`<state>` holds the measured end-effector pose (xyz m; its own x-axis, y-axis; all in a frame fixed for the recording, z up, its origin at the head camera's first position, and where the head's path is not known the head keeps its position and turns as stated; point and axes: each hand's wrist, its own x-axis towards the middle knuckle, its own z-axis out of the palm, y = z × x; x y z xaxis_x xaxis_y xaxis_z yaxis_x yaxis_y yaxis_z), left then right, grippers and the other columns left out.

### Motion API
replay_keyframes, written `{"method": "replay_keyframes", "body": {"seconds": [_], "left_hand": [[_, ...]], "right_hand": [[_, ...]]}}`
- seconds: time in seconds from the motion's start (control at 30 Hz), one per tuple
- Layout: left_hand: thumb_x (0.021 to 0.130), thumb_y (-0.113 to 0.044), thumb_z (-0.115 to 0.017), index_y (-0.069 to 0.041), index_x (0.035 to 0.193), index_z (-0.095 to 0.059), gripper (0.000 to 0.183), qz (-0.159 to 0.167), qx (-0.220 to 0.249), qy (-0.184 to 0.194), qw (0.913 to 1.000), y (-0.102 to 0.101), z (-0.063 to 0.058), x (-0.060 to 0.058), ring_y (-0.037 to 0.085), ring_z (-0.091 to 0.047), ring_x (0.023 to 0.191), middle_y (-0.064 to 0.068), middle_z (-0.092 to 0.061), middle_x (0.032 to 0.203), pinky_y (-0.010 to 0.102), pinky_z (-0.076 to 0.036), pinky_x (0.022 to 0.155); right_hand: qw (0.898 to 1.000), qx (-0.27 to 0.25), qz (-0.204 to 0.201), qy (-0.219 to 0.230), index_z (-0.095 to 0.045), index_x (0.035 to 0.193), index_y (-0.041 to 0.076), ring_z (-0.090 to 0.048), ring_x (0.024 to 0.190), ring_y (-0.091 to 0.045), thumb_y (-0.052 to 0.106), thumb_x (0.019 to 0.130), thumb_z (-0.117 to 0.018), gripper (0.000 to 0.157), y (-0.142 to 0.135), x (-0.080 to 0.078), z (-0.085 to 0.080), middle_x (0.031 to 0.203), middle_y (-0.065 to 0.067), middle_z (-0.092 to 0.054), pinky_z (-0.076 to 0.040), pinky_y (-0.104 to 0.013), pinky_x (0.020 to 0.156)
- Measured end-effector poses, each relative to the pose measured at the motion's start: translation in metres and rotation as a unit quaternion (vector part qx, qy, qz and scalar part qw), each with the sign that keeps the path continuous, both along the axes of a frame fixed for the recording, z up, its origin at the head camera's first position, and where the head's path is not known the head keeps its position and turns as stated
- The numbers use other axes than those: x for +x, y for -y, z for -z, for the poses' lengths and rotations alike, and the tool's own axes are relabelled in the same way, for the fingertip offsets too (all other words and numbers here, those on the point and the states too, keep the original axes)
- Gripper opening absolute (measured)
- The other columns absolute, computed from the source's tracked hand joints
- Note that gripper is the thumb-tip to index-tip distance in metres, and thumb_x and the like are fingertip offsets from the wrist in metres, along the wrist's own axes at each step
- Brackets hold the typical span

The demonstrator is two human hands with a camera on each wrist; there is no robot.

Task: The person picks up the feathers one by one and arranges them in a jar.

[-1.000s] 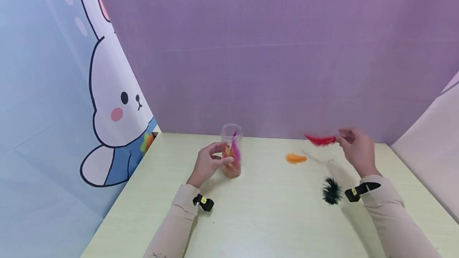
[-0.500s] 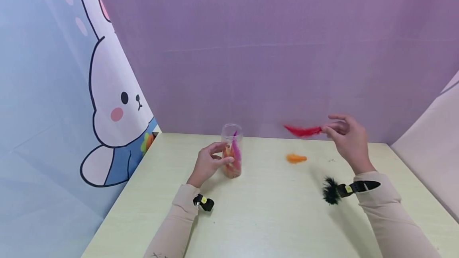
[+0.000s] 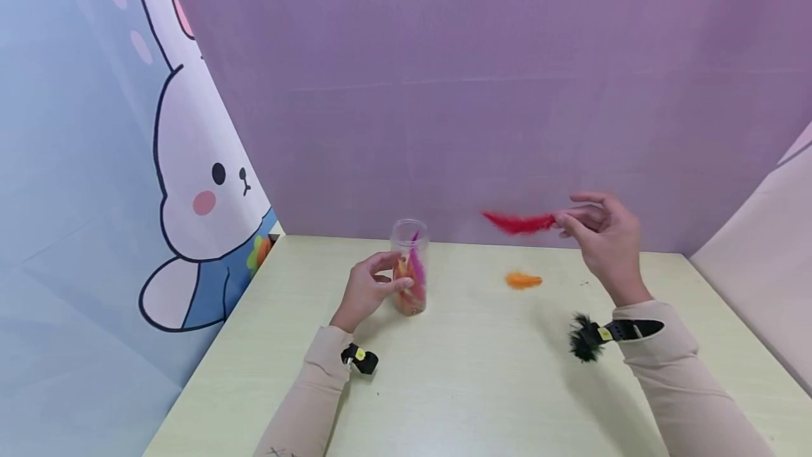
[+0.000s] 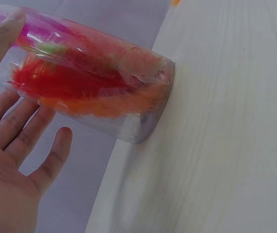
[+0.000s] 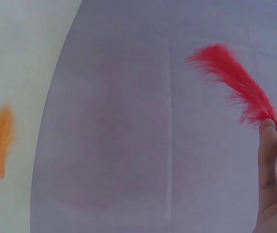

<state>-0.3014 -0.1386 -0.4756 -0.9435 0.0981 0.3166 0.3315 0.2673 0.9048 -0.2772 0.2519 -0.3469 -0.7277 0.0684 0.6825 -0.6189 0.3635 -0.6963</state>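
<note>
My left hand [image 3: 373,286] grips the side of a clear plastic jar [image 3: 409,231] standing upright near the table's back edge. Inside the jar, the left wrist view shows red feathers [image 4: 75,82], an orange feather [image 4: 109,104] and a purple one [image 4: 46,26]. Raised above the table, my right hand [image 3: 605,242] pinches a red feather [image 3: 520,223] by its quill end between thumb and fingers. The feather's tip points left, toward the jar, and is apart from it. An orange feather [image 3: 523,281] lies on the table below the red one.
A black fluffy feather [image 3: 583,340] lies on the table, partly covered by the right wrist's camera strap. The pale table [image 3: 469,386] ends at a purple cloth backdrop [image 3: 444,125]. A curtain with a cartoon rabbit [image 3: 203,168] hangs on the left.
My right hand has moved left and up with the red feather, bringing it closer to the jar. The left hand and the jar have stayed in place.
</note>
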Motion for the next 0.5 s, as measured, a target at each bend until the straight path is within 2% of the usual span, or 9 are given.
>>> {"method": "replay_keyframes", "body": {"seconds": [0.3,0.5], "left_hand": [[0.081,-0.022,-0.088,-0.01,0.136,-0.064,0.062,-0.007,-0.004,0.018,0.9998,-0.002,-0.002,0.001,0.027,-0.066,0.124,0.01,-0.07,0.133,0.037,-0.06,0.092],[0.08,-0.022,-0.088,-0.01,0.136,-0.065,0.061,-0.008,-0.006,0.014,0.9998,-0.002,-0.001,0.001,0.027,-0.066,0.122,0.01,-0.071,0.132,0.031,-0.06,0.089]], "right_hand": [[0.999,-0.021,-0.021,-0.02,-0.065,0.117,0.0,-0.073,0.067,-0.005,-0.004,0.088,-0.076,0.031,0.02,0.004,-0.008,0.088,0.022,-0.075,-0.06,-0.018,0.068],[0.999,-0.022,-0.034,-0.031,-0.064,0.116,-0.002,-0.073,0.066,-0.011,-0.003,0.088,-0.076,0.031,0.036,0.005,-0.014,0.088,0.022,-0.075,-0.06,-0.018,0.068]]}}
